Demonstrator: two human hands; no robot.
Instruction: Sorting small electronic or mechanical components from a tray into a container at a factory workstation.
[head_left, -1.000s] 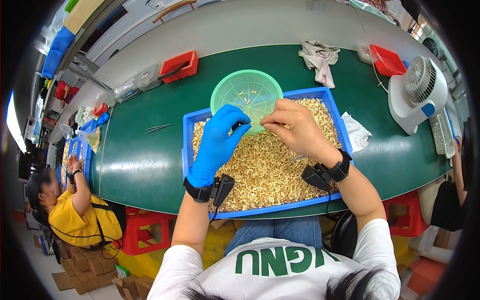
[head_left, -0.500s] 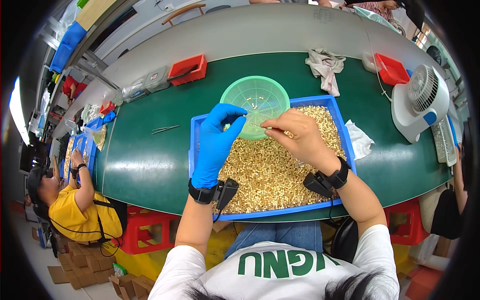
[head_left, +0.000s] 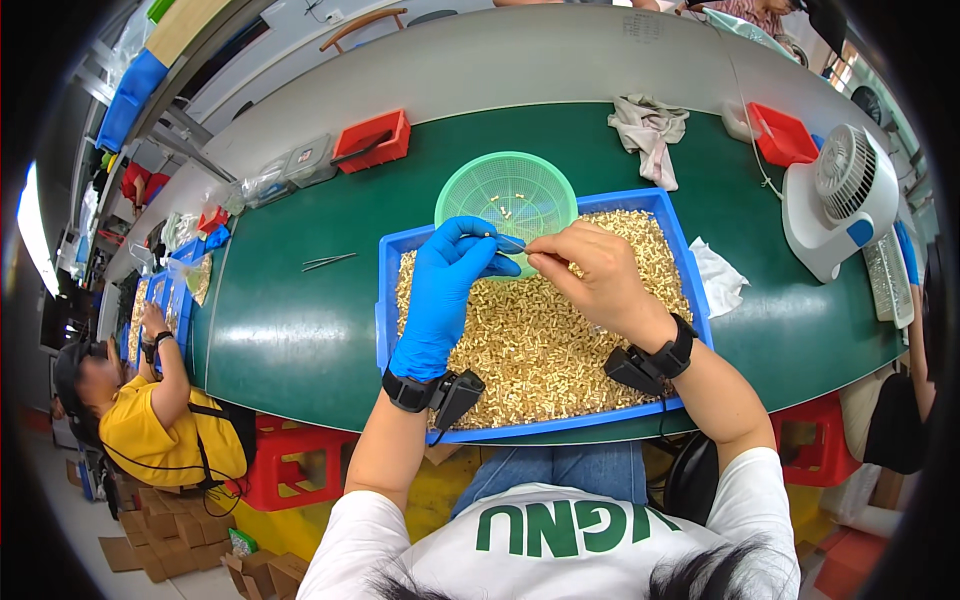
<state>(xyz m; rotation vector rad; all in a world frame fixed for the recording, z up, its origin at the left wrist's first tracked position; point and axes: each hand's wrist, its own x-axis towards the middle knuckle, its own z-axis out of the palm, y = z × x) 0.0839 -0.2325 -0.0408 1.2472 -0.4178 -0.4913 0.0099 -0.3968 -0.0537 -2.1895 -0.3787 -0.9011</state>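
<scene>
My left hand (head_left: 447,275), in a blue glove, pinches a small brass-coloured piece (head_left: 488,236) between thumb and forefinger. My bare right hand (head_left: 600,272) is closed on a thin, needle-like tool (head_left: 517,246) that points toward the left fingertips. Whether the tool touches the piece is too small to tell. Both hands are raised over a blue tray (head_left: 390,330) full of small brass-coloured cylinders (head_left: 560,350). Beyond my fingers, a light green mesh basket (head_left: 470,183) sits at the tray's far side, with a few brass pieces in it.
Tweezers (head_left: 329,261) lie left of the tray on the green mat. A red bin (head_left: 373,140) stands far left, a cloth (head_left: 650,138) far right. At right are a white tissue (head_left: 717,278) and a white fan (head_left: 842,200). A person in yellow (head_left: 170,430) works at left.
My left hand has moved slightly right and its other fingers have shifted toward the right hand's tool. The two hands' fingertips are now closer together. My right hand has hardly moved.
</scene>
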